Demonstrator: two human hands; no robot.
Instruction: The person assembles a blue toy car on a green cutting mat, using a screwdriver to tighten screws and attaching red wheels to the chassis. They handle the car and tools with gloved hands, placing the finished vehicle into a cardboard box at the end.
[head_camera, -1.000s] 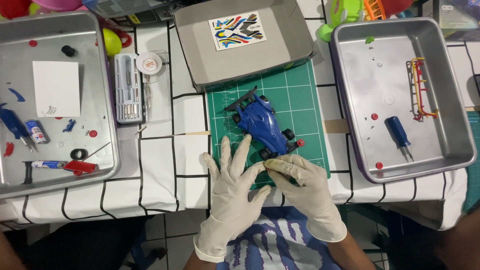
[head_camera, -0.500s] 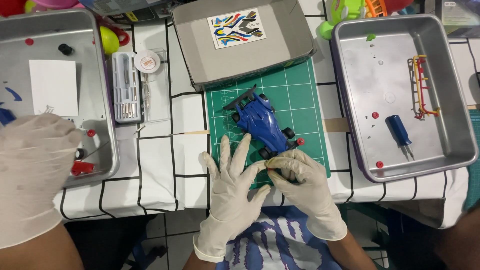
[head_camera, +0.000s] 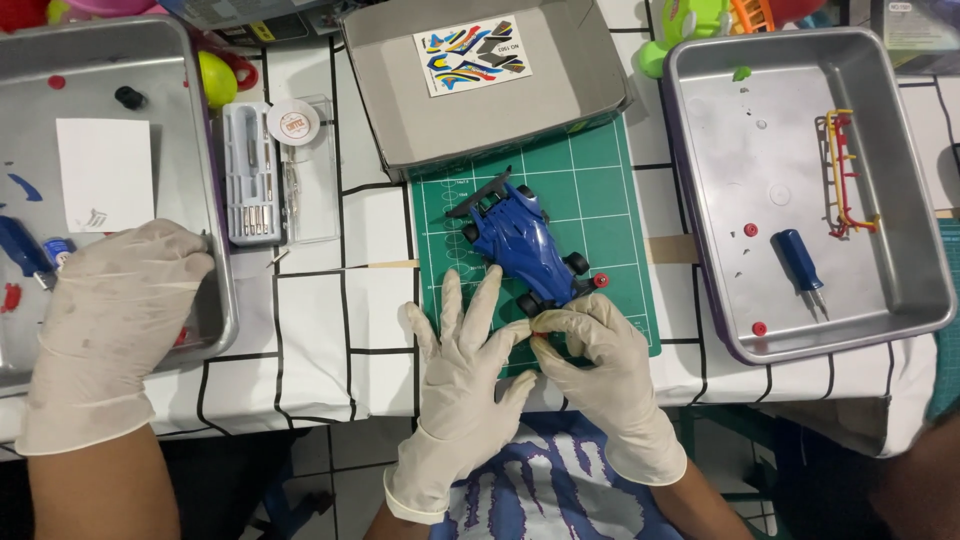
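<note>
Head view. Left hand, gloved: fingers spread and flat, forefinger tip meeting the right hand's fingertips. Right hand, gloved: thumb and forefinger pinched on a small red part (too small to tell its kind). Blue model car: just beyond both hands, on the green cutting mat, rear wheel beside the right fingers. Another person's gloved hand: far out beyond the left hand, resting curled on the rim of a metal tray. Second metal tray, holding a blue screwdriver: out beyond the right hand.

Left of the green cutting mat bare tablecloth lies open; the grey box blocks behind it.
</note>
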